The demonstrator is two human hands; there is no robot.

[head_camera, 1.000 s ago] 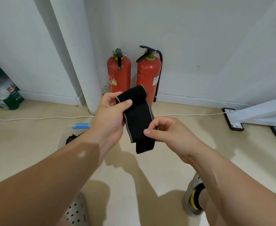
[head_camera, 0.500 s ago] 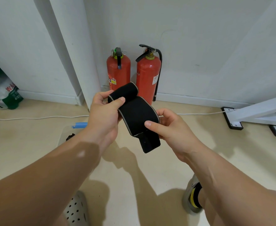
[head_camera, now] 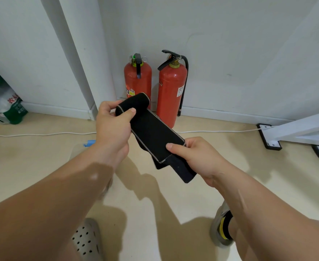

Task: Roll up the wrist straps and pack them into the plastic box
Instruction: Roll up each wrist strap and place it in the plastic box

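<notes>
A black wrist strap [head_camera: 152, 135] with grey edging stretches between both hands above the floor. My left hand [head_camera: 113, 129] grips its rolled-up far end, thumb on top of the roll. My right hand [head_camera: 194, 157] pinches the flat near end, thumb pressed on top, and a short black tail hangs below it. The clear plastic box [head_camera: 79, 150] with a blue latch lies on the floor, mostly hidden behind my left forearm.
Two red fire extinguishers [head_camera: 155, 87] stand against the wall ahead. A white cable [head_camera: 41, 134] runs along the floor. A white metal frame foot [head_camera: 271, 136] is at the right, a green-and-white bag [head_camera: 0, 102] at the left. My shoes show below.
The strap went from hanging nearly upright to stretched out slanting between the hands. My right hand moved right and down along it, and the roll in my left hand has grown.
</notes>
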